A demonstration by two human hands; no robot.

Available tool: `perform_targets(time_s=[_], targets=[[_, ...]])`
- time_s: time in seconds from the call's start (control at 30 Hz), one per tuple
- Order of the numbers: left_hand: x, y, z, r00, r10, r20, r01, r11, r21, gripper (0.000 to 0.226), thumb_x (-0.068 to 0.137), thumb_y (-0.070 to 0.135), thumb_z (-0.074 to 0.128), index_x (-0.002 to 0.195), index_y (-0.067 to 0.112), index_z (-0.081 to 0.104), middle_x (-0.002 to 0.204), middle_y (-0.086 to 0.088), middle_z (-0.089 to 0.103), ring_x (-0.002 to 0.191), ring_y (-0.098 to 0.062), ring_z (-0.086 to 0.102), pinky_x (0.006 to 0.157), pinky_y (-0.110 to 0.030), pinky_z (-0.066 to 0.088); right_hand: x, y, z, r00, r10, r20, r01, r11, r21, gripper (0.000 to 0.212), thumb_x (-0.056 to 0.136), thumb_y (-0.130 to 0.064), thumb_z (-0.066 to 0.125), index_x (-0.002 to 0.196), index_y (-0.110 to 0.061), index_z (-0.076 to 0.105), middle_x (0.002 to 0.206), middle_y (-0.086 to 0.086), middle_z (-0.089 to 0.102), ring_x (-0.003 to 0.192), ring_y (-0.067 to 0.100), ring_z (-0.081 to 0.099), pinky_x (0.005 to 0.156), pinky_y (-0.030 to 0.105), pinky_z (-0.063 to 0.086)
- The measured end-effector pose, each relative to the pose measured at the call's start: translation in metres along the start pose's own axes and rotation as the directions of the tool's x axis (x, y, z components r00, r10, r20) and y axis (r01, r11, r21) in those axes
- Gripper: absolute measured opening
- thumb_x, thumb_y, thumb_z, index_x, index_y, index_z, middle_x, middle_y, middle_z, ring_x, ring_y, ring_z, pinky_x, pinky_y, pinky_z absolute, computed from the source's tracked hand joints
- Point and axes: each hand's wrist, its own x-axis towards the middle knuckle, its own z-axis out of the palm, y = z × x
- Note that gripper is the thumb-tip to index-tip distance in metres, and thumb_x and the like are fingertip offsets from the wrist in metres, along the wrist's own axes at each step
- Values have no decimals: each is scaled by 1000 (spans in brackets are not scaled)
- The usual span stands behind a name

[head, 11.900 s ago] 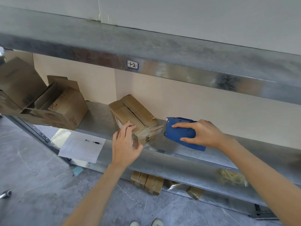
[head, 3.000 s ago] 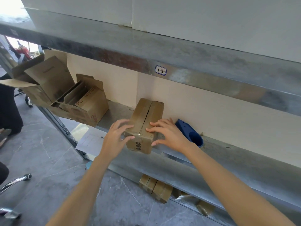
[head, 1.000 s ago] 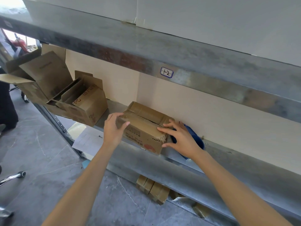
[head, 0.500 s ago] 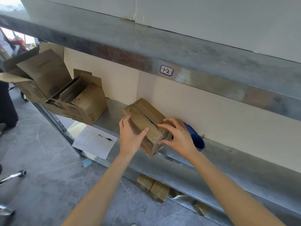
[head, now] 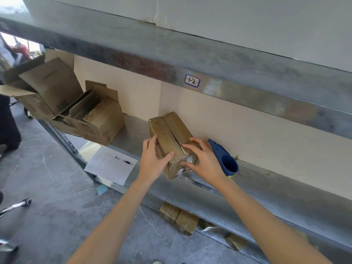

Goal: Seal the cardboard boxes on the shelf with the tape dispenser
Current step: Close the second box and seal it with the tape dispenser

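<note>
A small cardboard box (head: 171,130) lies on the metal shelf (head: 266,185), its closed flaps up with a dark seam between them and shiny tape over its near end. My left hand (head: 152,161) grips the box's near left corner, thumb on top. My right hand (head: 204,161) holds the near right corner, fingers over the top and the taped end. The blue tape dispenser (head: 224,159) lies on the shelf just right of my right hand, untouched.
Two open cardboard boxes (head: 76,115) sit at the shelf's left end. A sheet of paper with a pen (head: 112,164) hangs over the shelf's front edge. An upper shelf beam (head: 190,60) with a label runs overhead. More boxes (head: 179,218) lie on a lower shelf.
Both hands have turned the small box so its seamed top faces up and its taped end points at me. The dispenser has stayed where it lay.
</note>
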Motion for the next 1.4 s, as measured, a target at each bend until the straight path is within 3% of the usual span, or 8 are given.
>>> perform_targets(time_s=[0.2, 0.47, 0.7, 0.87, 1.03, 1.2, 1.3, 1.4], targets=[[1, 9, -20, 994, 108, 35, -112, 892, 439, 71, 94, 53, 58, 152, 18, 37, 147, 1, 42, 134, -20, 42, 108, -43, 39, -1, 4, -24, 993, 58, 101, -58, 998, 1, 58, 91, -57, 56, 142, -31, 51, 149, -10, 37, 133, 7, 35, 100, 24, 36], [-2, 6, -38, 966, 259, 13, -185, 654, 733, 59, 99, 49, 49, 147, 14, 46, 148, -5, 51, 132, -28, 49, 104, -41, 39, -23, 51, -36, 932, 359, 54, -322, 886, -333, 48, 103, -40, 45, 146, -19, 44, 139, 6, 50, 124, 27, 45, 95, 39, 46], [-10, -3, -36, 956, 289, 46, -205, 548, 811, 61, 97, 52, 45, 141, 11, 55, 139, -7, 59, 122, -28, 57, 96, -41, 47, -34, 61, -17, 854, 500, 146, -407, 815, -412, 65, 103, -45, 43, 157, -27, 12, 133, 15, 54, 108, 30, 59, 74, 36, 51], [-15, -3, -37, 956, 289, 45, -201, 534, 821, 60, 96, 51, 49, 139, 10, 56, 139, -8, 59, 122, -30, 57, 96, -43, 47, -29, 71, -14, 808, 519, 278, -453, 850, -269, 73, 103, -28, 47, 157, -29, -2, 64, 8, 55, 53, 20, 52, 47, 32, 41], [-20, -1, -37, 953, 301, 44, -201, 514, 834, 70, 94, 57, 28, 138, 10, 57, 140, -8, 58, 126, -30, 54, 98, -45, 47, -19, 78, -23, 789, 513, 340, -500, 856, -131, 83, 97, -16, 57, 154, -42, 3, 78, 20, 62, 55, 26, 54, 54, 43, 48], [-25, -2, -38, 960, 274, 52, -191, 511, 838, 72, 94, 59, 27, 139, 11, 56, 141, -7, 58, 126, -28, 55, 98, -43, 47, -9, 76, -34, 769, 510, 385, -525, 848, -76, 95, 91, -5, 59, 152, -49, 1, 130, 25, 58, 74, 33, 61, 57, 35, 44], [-26, -4, -39, 961, 271, 61, -196, 509, 838, 71, 94, 59, 28, 139, 11, 56, 140, -7, 59, 125, -29, 55, 98, -43, 48, -4, 74, -35, 763, 521, 383, -522, 846, -111, 98, 89, -3, 61, 151, -49, 0, 122, 23, 62, 74, 30, 60, 56, 33, 43], [-26, -4, -41, 961, 268, 69, -202, 511, 836, 71, 93, 59, 29, 138, 11, 56, 139, -7, 59, 123, -28, 56, 97, -43, 49, -8, 71, -39, 761, 538, 364, -517, 841, -161, 100, 90, -3, 63, 154, -45, 0, 82, 14, 61, 62, 23, 56, 54, 34, 44]])
